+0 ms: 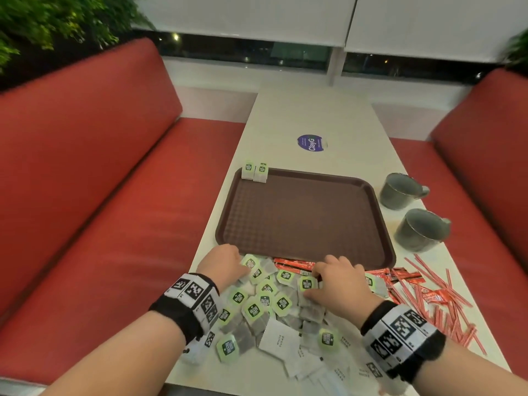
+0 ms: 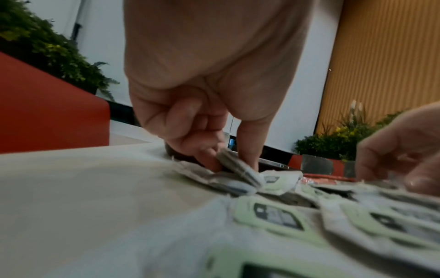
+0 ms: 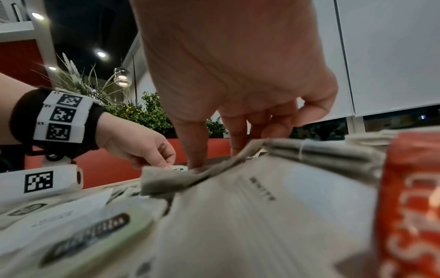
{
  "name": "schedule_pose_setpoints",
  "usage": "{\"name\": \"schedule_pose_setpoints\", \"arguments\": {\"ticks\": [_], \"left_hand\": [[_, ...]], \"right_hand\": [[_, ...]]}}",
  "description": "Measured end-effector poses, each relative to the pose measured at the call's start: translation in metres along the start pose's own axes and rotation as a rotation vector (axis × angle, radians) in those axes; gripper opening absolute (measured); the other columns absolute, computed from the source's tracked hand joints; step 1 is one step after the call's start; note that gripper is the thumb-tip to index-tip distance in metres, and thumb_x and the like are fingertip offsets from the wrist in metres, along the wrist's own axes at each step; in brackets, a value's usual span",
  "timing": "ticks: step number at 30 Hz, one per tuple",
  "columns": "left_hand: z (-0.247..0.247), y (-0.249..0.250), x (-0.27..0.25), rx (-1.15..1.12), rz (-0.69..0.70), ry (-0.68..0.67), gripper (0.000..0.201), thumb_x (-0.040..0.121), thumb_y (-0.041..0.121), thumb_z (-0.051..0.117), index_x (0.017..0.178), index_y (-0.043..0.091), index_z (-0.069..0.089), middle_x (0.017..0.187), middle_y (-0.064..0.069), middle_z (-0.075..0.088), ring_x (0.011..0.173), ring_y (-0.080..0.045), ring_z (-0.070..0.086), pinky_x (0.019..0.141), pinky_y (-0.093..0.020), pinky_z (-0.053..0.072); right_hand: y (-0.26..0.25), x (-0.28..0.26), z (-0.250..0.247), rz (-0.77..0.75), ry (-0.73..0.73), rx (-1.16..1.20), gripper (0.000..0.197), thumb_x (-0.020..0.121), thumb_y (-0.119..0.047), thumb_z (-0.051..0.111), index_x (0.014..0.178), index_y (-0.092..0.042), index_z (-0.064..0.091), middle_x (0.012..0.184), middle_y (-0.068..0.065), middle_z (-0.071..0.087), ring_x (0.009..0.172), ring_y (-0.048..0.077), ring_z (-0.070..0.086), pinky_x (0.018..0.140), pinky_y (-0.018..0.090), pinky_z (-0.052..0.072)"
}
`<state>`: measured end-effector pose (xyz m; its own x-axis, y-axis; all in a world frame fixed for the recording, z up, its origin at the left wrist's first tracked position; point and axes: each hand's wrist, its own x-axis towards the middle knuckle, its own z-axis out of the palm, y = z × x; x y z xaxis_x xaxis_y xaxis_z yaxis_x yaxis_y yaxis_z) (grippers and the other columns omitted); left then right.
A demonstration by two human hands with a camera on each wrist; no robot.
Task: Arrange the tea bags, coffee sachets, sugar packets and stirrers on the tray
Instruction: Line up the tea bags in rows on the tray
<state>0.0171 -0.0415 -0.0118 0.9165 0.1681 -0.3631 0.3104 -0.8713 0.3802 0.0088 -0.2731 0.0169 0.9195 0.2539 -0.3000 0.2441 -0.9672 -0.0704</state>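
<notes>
Brown tray (image 1: 303, 215) at frame centre, bare except for two tea bags (image 1: 255, 172) propped on its upper-left rim, likely the start of a row. The unsorted heap of tea bags (image 1: 264, 298) lies just below the tray's lower edge, white sugar packets (image 1: 275, 341) nearer the bottom, red coffee sachets (image 1: 300, 265) along the rim, red stirrers (image 1: 445, 295) fanned at lower right. Both hands work palms-down in the heap. Left hand (image 1: 225, 262), at its left side, pinches a thin stack of tea bags (image 2: 238, 167) between thumb and curled fingers. Right hand (image 1: 334, 281) has thumb and fingertips closing on one tea bag's (image 3: 190, 175) edge, seemingly gathering like with like. Two grey cups (image 1: 411, 210) stand right of the tray.
</notes>
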Motion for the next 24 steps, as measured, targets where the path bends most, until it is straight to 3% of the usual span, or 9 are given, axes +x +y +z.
{"name": "schedule_pose_setpoints", "arguments": {"ticks": [2,4,8,12,15,17,20,24], "left_hand": [[0.001,-0.007,-0.002,-0.119,-0.004,0.022,0.025,0.081,0.026,0.068,0.069,0.020,0.047,0.073,0.005,0.054,0.065,-0.011,0.050,0.057,-0.024,0.038],[0.001,-0.011,-0.004,-0.205,0.018,0.032,0.024,0.081,0.022,0.069,0.069,0.019,0.048,0.069,0.006,0.050,0.059,-0.008,0.046,0.053,-0.022,0.035],[-0.006,-0.016,-0.010,-0.309,0.057,0.051,0.013,0.082,0.021,0.069,0.090,0.020,0.059,0.073,0.005,0.054,0.062,-0.008,0.051,0.053,-0.021,0.037],[-0.015,-0.017,-0.014,-0.303,0.082,0.045,0.003,0.088,0.023,0.061,0.087,0.020,0.062,0.074,0.005,0.057,0.063,-0.008,0.051,0.054,-0.020,0.038],[-0.024,-0.022,-0.017,-0.315,0.099,0.026,0.012,0.090,0.016,0.052,0.084,0.019,0.061,0.081,-0.002,0.064,0.064,-0.011,0.056,0.055,-0.022,0.041],[-0.030,-0.025,-0.020,-0.367,0.112,0.015,0.013,0.090,0.011,0.050,0.085,0.015,0.061,0.085,-0.008,0.065,0.061,-0.011,0.061,0.056,-0.025,0.046],[-0.044,-0.028,-0.021,-0.489,0.127,0.028,0.013,0.090,0.009,0.053,0.081,0.014,0.060,0.080,-0.006,0.063,0.058,-0.010,0.065,0.051,-0.022,0.047],[-0.068,-0.023,-0.002,-0.466,0.147,0.157,0.011,0.087,0.014,0.063,0.076,0.014,0.066,0.071,0.002,0.062,0.058,-0.007,0.051,0.051,-0.017,0.039]], "right_hand": [[0.000,0.003,0.002,0.004,-0.004,0.024,0.031,0.084,-0.055,0.059,0.103,-0.030,0.057,0.102,-0.009,0.048,0.104,0.017,0.045,0.087,0.038,0.033],[-0.001,0.005,0.001,0.019,-0.010,0.069,0.023,0.084,-0.048,0.061,0.097,-0.030,0.056,0.097,-0.010,0.048,0.099,0.016,0.044,0.083,0.037,0.031],[-0.002,0.008,-0.002,0.045,-0.018,0.175,0.006,0.085,-0.030,0.060,0.087,-0.030,0.054,0.093,-0.010,0.057,0.094,0.016,0.047,0.079,0.035,0.027],[-0.003,0.006,-0.008,0.070,-0.075,0.279,0.011,0.085,-0.021,0.058,0.084,-0.029,0.052,0.086,-0.012,0.057,0.089,0.014,0.054,0.082,0.035,0.028],[-0.004,0.004,-0.016,0.071,-0.110,0.359,0.019,0.083,-0.014,0.059,0.085,-0.032,0.054,0.080,-0.013,0.054,0.086,0.013,0.056,0.085,0.034,0.037],[-0.003,0.001,-0.022,0.054,-0.116,0.446,0.019,0.081,-0.012,0.063,0.088,-0.029,0.059,0.077,-0.012,0.056,0.076,0.011,0.056,0.075,0.027,0.045],[-0.001,0.002,-0.037,0.045,-0.068,0.544,0.015,0.074,-0.007,0.072,0.082,-0.018,0.066,0.069,-0.007,0.060,0.059,0.007,0.053,0.053,0.017,0.043],[0.005,0.025,-0.061,0.060,0.071,0.687,0.012,0.074,-0.005,0.075,0.071,-0.012,0.065,0.067,0.000,0.063,0.056,0.009,0.051,0.051,0.018,0.042]]}}
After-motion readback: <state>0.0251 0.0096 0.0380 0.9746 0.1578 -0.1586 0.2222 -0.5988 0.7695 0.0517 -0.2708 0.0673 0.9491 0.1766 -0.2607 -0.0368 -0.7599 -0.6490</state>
